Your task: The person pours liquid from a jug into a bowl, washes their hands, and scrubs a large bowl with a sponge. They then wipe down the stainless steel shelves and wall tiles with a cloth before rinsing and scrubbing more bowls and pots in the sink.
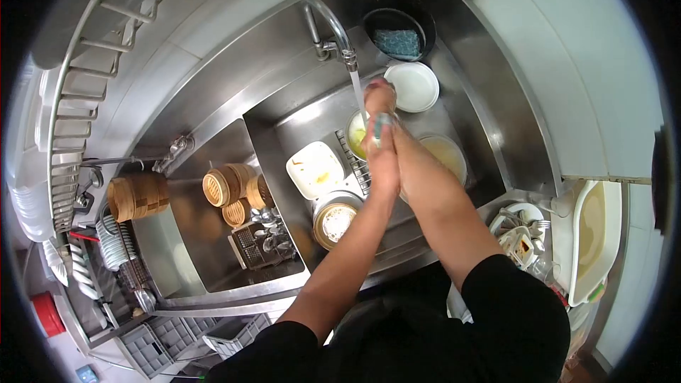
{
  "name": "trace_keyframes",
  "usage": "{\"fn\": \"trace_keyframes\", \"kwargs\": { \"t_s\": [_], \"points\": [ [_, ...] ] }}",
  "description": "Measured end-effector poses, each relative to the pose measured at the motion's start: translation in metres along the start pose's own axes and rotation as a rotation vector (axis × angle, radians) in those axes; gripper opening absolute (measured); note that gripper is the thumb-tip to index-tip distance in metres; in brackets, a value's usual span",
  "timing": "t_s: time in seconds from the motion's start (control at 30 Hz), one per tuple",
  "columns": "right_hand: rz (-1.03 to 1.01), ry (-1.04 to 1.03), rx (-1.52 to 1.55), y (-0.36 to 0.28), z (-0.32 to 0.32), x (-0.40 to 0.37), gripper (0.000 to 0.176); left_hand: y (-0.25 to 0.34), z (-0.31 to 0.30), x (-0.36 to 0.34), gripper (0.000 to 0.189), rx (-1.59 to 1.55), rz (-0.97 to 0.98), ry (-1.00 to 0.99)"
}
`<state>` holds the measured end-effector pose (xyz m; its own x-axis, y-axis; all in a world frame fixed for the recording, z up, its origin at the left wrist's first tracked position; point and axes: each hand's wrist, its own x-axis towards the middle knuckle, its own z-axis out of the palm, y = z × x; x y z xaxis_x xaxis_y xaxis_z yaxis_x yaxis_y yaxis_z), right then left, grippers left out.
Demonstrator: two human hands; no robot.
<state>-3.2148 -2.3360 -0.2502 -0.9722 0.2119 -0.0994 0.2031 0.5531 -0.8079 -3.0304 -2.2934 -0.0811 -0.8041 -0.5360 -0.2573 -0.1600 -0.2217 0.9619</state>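
Holding left hand against right hand, with water just beside, seemingly for wetting; cannot tell either grip.

Forearms stretched forward, converging, right grip beyond left grip

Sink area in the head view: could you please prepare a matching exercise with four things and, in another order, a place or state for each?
Things:
1. tap
2. blue-green pad
3. rectangular white dish
4. red container

Places and states:
A. low, near the picture's left edge
B. marked with yellow and orange stains
C. pouring water
D. inside the black round container

Pairs: 1-C, 2-D, 3-B, 4-A
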Motion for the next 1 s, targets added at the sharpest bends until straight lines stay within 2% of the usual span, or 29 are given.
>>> {"fn": "trace_keyframes", "kwargs": {
  "t_s": [0.03, 0.07, 0.1, 0.17, 0.27, 0.3, 0.33, 0.37, 0.4, 0.47, 0.57, 0.63, 0.67, 0.7, 0.77, 0.8, 0.87, 0.9, 0.93, 0.97, 1.0],
  "points": [
    [0.080, 0.014, 0.143, 0.015, 0.018, 0.012, 0.019, -0.002, -0.001, 0.011, 0.047, -0.168, -0.038, -0.018],
    [-0.109, -0.069, -0.079, 0.019, 0.019, 0.009, 0.020, -0.007, -0.006, 0.017, 0.049, -0.332, -0.078, -0.035],
    [-0.303, -0.146, -0.301, 0.022, 0.018, 0.005, 0.020, -0.019, -0.014, 0.023, 0.049, -0.299, -0.090, -0.073],
    [-0.474, -0.188, -0.331, 0.014, 0.012, -0.004, 0.022, -0.009, -0.022, 0.017, 0.051, -0.386, -0.191, -0.035],
    [-0.396, -0.121, 0.254, -0.043, -0.027, -0.026, 0.028, -0.023, -0.035, 0.033, 0.051, -0.454, -0.427, -0.020],
    [-0.473, -0.145, 0.358, -0.068, -0.051, -0.028, 0.022, -0.022, -0.036, 0.038, 0.049, -0.417, -0.491, -0.006],
    [-0.520, -0.105, 0.313, -0.078, -0.045, -0.020, 0.022, -0.022, -0.036, 0.043, 0.047, -0.379, -0.556, 0.006],
    [-0.566, -0.061, 0.266, -0.090, -0.038, 0.000, 0.022, -0.040, -0.043, 0.055, 0.048, -0.443, -0.503, -0.129],
    [-0.609, -0.014, 0.216, -0.099, -0.030, 0.020, 0.022, -0.040, -0.043, 0.059, 0.047, -0.424, -0.520, -0.119],
    [-0.411, -0.386, 0.390, -0.097, -0.003, 0.052, 0.021, -0.040, -0.042, 0.066, 0.046, -0.386, -0.555, -0.097],
    [-0.105, -0.883, 0.734, -0.097, 0.003, 0.077, 0.021, -0.069, -0.056, 0.085, 0.045, -0.458, -0.697, -0.214],
    [0.153, -1.037, 0.734, -0.106, -0.015, 0.075, 0.021, -0.068, -0.061, 0.083, 0.042, -0.318, -0.665, -0.146],
    [0.137, -1.052, 0.744, -0.110, -0.022, 0.075, 0.021, -0.066, -0.061, 0.084, 0.041, -0.250, -0.647, -0.118],
    [0.121, -1.068, 0.753, -0.110, -0.025, 0.077, 0.021, -0.088, -0.070, 0.097, 0.045, -0.216, -0.654, -0.186],
    [0.338, -0.944, 0.858, -0.128, -0.043, 0.059, 0.021, -0.076, -0.062, 0.091, 0.048, -0.043, -0.570, -0.144],
    [0.284, -0.924, 0.805, -0.127, -0.055, 0.047, 0.020, -0.071, -0.059, 0.088, 0.050, 0.043, -0.527, -0.123],
    [0.171, -0.873, 0.696, -0.121, -0.074, 0.031, 0.018, -0.077, -0.057, 0.095, 0.063, 0.171, -0.417, -0.204],
    [0.181, -0.745, 0.595, -0.112, -0.075, 0.021, 0.013, -0.073, -0.054, 0.097, 0.065, 0.211, -0.400, -0.216],
    [-0.001, -0.666, 0.446, -0.087, -0.071, 0.017, 0.014, -0.066, -0.052, 0.097, 0.068, 0.251, -0.384, -0.227],
    [-0.182, -0.586, 0.294, -0.061, -0.070, 0.015, 0.016, -0.056, -0.051, 0.094, 0.071, 0.144, -0.418, -0.193],
    [-0.273, -0.412, 0.228, -0.042, -0.077, 0.002, 0.020, -0.056, -0.051, 0.099, 0.070, 0.182, -0.285, -0.232]
  ]
}}
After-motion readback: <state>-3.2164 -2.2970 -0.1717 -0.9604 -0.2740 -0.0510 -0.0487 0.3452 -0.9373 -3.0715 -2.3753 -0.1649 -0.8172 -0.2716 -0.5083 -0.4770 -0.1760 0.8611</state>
